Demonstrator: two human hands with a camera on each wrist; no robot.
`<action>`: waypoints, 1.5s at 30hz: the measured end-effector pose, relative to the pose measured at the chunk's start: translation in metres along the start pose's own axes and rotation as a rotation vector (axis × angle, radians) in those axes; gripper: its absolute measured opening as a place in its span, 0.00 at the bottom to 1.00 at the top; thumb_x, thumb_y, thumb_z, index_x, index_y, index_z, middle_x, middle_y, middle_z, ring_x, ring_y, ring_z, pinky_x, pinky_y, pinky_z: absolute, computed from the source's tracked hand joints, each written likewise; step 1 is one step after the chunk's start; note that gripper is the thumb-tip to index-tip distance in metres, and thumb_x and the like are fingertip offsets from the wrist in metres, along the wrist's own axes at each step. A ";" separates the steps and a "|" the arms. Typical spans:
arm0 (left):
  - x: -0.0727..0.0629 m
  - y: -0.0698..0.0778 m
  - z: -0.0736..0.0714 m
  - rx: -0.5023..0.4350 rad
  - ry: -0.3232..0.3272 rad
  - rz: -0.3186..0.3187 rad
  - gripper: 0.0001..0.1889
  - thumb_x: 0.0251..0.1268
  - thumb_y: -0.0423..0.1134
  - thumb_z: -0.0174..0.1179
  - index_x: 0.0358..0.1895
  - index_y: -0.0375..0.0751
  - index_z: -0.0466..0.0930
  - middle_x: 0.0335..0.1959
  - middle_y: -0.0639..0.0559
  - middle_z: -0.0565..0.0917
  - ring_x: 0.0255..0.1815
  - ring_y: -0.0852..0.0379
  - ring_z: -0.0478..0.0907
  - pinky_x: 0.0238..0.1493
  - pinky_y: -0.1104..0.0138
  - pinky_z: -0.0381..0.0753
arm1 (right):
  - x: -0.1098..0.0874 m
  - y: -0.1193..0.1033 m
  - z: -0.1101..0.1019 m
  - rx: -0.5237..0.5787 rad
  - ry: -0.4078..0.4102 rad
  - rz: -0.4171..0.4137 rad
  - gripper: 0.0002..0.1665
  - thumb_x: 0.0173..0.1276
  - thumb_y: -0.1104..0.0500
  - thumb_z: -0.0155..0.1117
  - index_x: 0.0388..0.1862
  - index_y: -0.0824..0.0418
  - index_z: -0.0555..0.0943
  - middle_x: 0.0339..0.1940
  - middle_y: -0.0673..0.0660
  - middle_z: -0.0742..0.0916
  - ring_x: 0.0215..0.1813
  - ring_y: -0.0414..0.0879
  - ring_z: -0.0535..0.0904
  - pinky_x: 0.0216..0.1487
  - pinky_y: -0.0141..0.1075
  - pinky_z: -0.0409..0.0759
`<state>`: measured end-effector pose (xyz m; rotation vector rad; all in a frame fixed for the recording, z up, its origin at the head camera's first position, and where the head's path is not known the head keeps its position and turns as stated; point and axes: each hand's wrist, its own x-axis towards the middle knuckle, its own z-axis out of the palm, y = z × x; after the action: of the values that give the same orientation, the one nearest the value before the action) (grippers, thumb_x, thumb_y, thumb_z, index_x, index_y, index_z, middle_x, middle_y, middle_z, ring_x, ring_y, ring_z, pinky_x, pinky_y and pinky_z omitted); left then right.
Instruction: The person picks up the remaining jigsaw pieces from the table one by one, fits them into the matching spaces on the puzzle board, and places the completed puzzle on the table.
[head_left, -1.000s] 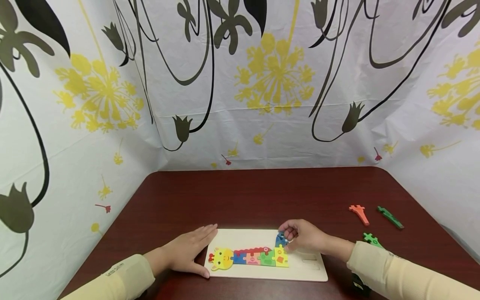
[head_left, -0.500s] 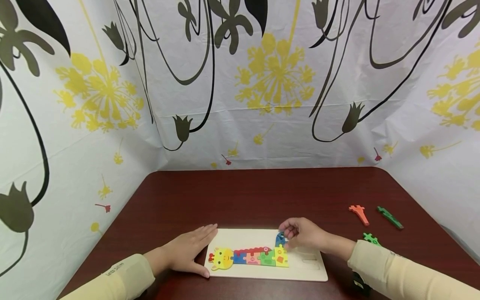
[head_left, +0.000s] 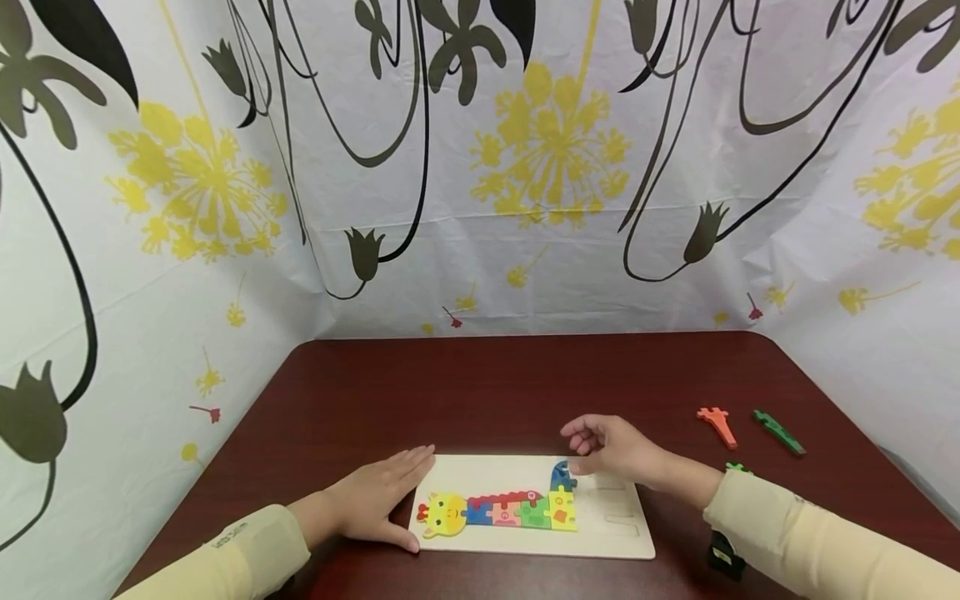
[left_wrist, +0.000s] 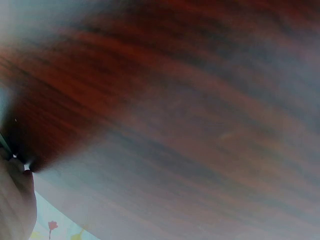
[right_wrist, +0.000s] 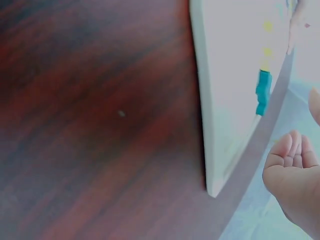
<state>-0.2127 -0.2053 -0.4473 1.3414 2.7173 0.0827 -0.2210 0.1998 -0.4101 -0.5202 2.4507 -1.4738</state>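
Note:
A pale wooden puzzle board (head_left: 495, 546) lies on the table, carrying a giraffe puzzle. The yellow giraffe head (head_left: 446, 515) is at its left, followed by a row of coloured number pieces ending in a yellow piece (head_left: 562, 510). A blue piece (head_left: 562, 477) sits above that yellow one, near the far edge. My left hand (head_left: 382, 496) rests with straight fingers along the board's left edge. Over the upper right of the board is my right hand (head_left: 615, 450), its fingers loosely bent and holding nothing. In the right wrist view that hand (right_wrist: 295, 165) is apart from the blue piece (right_wrist: 263, 92).
Right of the board on the dark red table (head_left: 480, 392) lie an orange piece (head_left: 718, 427), a long green piece (head_left: 780, 432) and another green piece (head_left: 738, 468), partly behind the right sleeve. A patterned white cloth (head_left: 555, 283) hangs behind and at the sides. Empty outlined recesses (head_left: 621, 518) show at the board's right.
My right hand has let go of the blue piece and lifted slightly away, toward the far edge. The blue piece stays on the board, and the left hand has not moved.

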 end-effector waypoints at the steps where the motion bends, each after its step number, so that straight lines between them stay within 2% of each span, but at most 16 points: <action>1: 0.000 0.000 0.000 0.000 0.001 0.000 0.59 0.54 0.80 0.45 0.78 0.37 0.46 0.78 0.44 0.49 0.77 0.49 0.48 0.71 0.54 0.56 | 0.000 -0.002 -0.002 0.000 0.006 -0.002 0.29 0.53 0.68 0.77 0.54 0.72 0.77 0.40 0.61 0.81 0.42 0.50 0.75 0.39 0.32 0.79; 9: 0.001 -0.001 0.000 -0.012 -0.009 -0.007 0.59 0.53 0.80 0.45 0.78 0.38 0.46 0.78 0.45 0.48 0.77 0.50 0.47 0.71 0.54 0.57 | -0.002 -0.007 -0.021 -0.031 0.045 -0.026 0.31 0.54 0.64 0.77 0.55 0.71 0.77 0.42 0.63 0.81 0.43 0.51 0.76 0.40 0.32 0.80; 15: 0.000 -0.002 0.000 -0.014 -0.012 -0.009 0.59 0.54 0.80 0.45 0.78 0.38 0.45 0.78 0.45 0.48 0.77 0.50 0.47 0.71 0.54 0.57 | -0.011 -0.009 -0.035 -0.025 0.087 -0.005 0.29 0.55 0.63 0.76 0.55 0.69 0.77 0.42 0.63 0.81 0.43 0.52 0.76 0.40 0.32 0.80; 23: 0.000 -0.002 0.001 -0.029 -0.008 -0.005 0.59 0.53 0.80 0.45 0.78 0.39 0.45 0.78 0.46 0.48 0.77 0.50 0.47 0.70 0.54 0.58 | -0.031 -0.009 -0.052 -0.028 0.153 0.013 0.30 0.58 0.59 0.75 0.58 0.68 0.76 0.43 0.61 0.80 0.44 0.52 0.76 0.39 0.33 0.80; 35: -0.002 -0.002 0.002 -0.024 0.016 0.011 0.59 0.54 0.79 0.47 0.78 0.37 0.46 0.78 0.44 0.48 0.77 0.49 0.47 0.70 0.54 0.58 | -0.066 0.004 -0.075 -0.084 0.294 0.038 0.29 0.63 0.56 0.72 0.59 0.67 0.75 0.46 0.59 0.81 0.43 0.42 0.78 0.39 0.34 0.81; 45: -0.002 0.001 -0.001 -0.036 0.001 0.001 0.59 0.54 0.79 0.46 0.78 0.37 0.46 0.78 0.45 0.49 0.77 0.49 0.47 0.70 0.54 0.58 | -0.094 0.024 -0.089 -0.159 0.345 0.110 0.32 0.66 0.52 0.69 0.62 0.68 0.72 0.51 0.59 0.82 0.42 0.36 0.78 0.36 0.37 0.82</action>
<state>-0.2112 -0.2064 -0.4459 1.3337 2.7024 0.1324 -0.1729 0.3205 -0.3885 -0.1630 2.8252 -1.4335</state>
